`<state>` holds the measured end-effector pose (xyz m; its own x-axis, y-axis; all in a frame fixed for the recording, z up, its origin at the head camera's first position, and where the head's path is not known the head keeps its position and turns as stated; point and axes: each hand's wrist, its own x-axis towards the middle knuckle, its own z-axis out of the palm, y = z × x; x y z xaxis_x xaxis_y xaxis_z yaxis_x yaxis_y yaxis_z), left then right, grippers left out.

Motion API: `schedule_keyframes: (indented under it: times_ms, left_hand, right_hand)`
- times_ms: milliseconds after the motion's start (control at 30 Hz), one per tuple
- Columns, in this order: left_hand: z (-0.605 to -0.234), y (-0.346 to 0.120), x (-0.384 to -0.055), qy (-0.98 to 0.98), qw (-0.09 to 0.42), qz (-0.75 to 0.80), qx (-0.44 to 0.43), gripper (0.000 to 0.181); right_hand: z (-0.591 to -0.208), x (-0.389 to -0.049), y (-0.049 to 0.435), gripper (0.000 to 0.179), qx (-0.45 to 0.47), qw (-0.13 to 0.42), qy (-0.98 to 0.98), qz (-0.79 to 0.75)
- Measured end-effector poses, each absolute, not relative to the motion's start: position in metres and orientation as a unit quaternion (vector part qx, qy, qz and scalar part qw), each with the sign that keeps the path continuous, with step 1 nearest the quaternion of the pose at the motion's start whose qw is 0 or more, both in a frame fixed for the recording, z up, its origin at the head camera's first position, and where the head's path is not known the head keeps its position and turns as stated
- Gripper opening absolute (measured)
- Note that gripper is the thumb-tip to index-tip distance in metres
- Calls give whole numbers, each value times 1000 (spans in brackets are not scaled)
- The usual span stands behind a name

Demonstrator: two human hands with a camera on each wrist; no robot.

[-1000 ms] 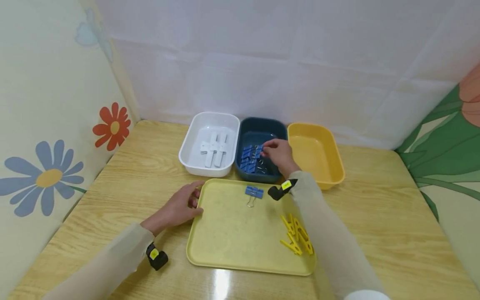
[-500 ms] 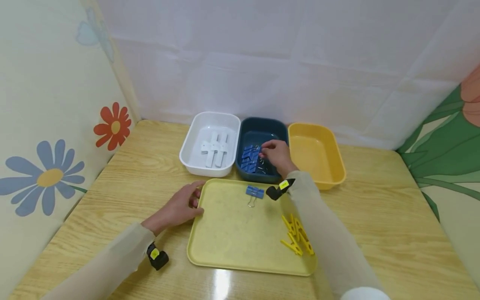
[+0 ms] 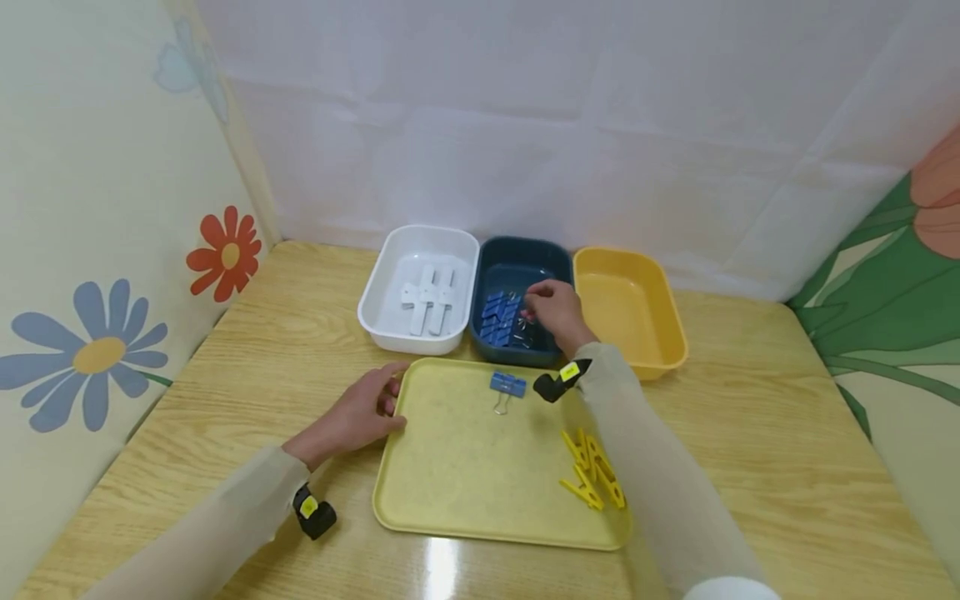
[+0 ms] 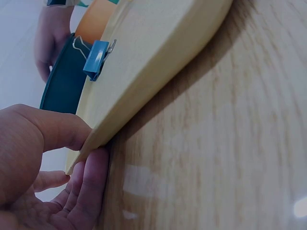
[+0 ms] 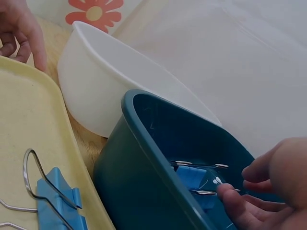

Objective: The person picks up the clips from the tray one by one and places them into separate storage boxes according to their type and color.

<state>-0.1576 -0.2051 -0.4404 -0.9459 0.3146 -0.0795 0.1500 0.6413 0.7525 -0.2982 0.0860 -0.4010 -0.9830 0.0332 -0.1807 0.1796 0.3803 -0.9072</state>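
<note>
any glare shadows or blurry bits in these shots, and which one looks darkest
Head: white glare on the glossy light-wood table at the bottom edge; left wrist: looks darkest, with shadow beside the rectangular pale-yellow tray and a soft, blurred right hand in the background; right wrist: glints on silver wire handles inside the deep dark-teal plastic box.

Head view evenly lit; white glare on table (image 3: pixel 441 568); left wrist view dimmer, bluish.
</note>
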Motion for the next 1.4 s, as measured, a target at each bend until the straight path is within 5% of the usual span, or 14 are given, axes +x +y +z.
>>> schedule_keyframes:
  times_ms: [1400]
  left_hand:
    - [-440,-205,-159,904,110,393,125,74]
  right_hand:
    - [-382,-247,107,27,17,60,795,-604]
